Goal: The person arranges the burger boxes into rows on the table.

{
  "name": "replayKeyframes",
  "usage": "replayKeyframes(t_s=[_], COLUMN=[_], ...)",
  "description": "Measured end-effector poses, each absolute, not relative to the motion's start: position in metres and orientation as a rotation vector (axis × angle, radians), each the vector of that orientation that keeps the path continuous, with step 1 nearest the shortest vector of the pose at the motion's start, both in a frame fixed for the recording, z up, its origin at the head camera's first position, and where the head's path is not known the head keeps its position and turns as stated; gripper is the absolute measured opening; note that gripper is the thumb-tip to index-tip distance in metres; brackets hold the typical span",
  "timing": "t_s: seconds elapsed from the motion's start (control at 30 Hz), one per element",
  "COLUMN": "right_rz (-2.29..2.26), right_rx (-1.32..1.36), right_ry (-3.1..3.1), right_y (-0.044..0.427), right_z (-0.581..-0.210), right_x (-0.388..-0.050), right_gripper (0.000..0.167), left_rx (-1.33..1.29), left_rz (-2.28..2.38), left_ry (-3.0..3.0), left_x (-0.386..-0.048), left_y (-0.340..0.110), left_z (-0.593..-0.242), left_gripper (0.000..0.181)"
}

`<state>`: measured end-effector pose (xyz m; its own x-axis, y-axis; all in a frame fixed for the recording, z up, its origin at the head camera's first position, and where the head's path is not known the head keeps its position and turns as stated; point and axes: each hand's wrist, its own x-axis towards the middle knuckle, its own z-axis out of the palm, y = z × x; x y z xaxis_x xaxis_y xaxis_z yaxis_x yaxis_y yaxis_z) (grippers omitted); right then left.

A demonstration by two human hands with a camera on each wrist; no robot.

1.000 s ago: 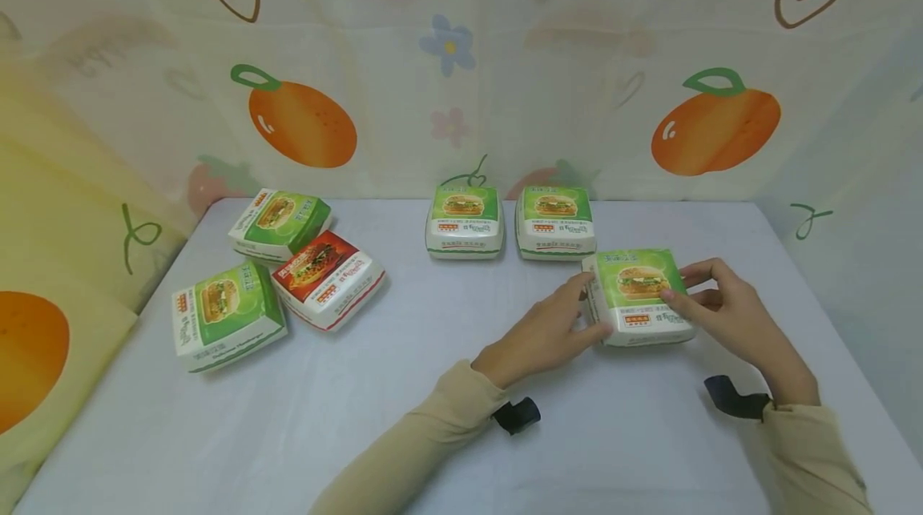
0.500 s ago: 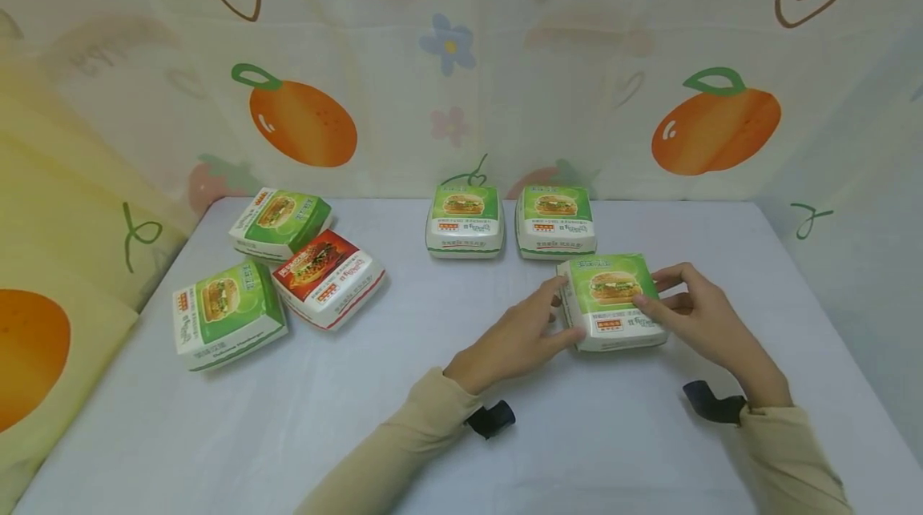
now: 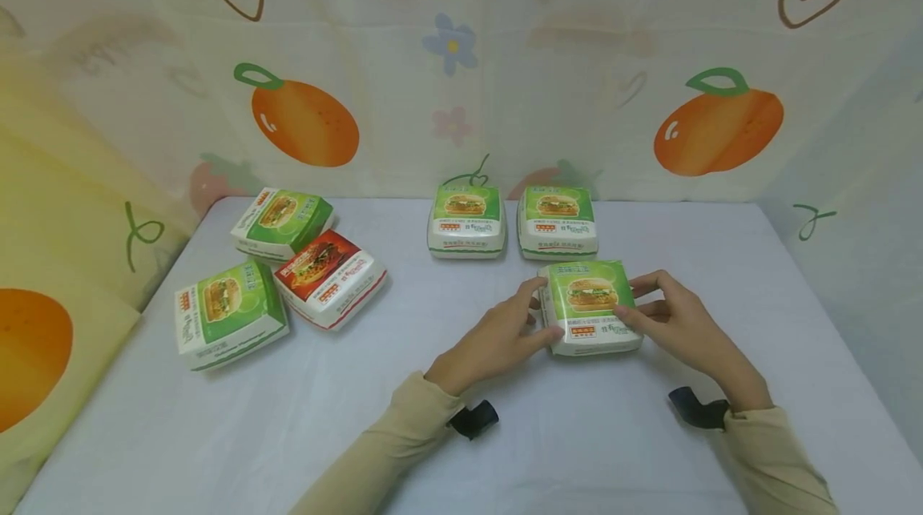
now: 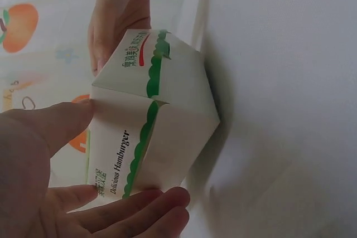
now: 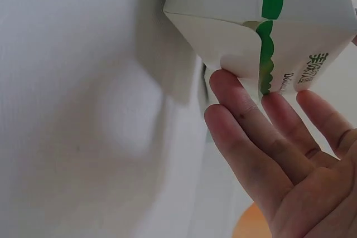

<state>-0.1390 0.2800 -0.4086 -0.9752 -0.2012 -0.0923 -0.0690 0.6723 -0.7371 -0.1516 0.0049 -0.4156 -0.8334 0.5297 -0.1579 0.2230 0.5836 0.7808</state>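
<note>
A green and white hamburger box (image 3: 587, 315) is held between both hands, right of the table's middle. My left hand (image 3: 496, 337) grips its left side, thumb near the front corner and fingers along the side. On the opposite side my right hand (image 3: 685, 331) holds it with the thumb on the top's right edge and the fingers against the side wall. In the left wrist view the carton (image 4: 125, 137) reads "Delicious Hamburger", and its lid looks closed. Whether its base touches the table cannot be told.
Two green hamburger boxes (image 3: 467, 223) (image 3: 557, 223) stand side by side at the back edge. At left, a red and white box (image 3: 332, 279) lies angled against two green ones (image 3: 281, 223) (image 3: 231, 315). A fruit-print cloth (image 3: 505, 98) hangs behind the white table (image 3: 288, 435).
Both hands have moved left and slightly nearer with the hamburger box between them, bringing it in front of the right-hand back box. The other boxes have stayed put.
</note>
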Motion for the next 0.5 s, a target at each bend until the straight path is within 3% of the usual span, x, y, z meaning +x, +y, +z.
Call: replayKeyframes(t_s=[0.5], right_rz=[-1.226], right_rx=[-0.257], right_ry=[2.685], right_y=[0.271], right_z=[-0.418], right_x=[-0.14], right_gripper=[0.052], left_rx=[0.598], left_rz=[1.054], left_ry=[2.407], left_x=[-0.159], left_y=[-0.01], left_z=[-0.414], left_gripper=[0.074])
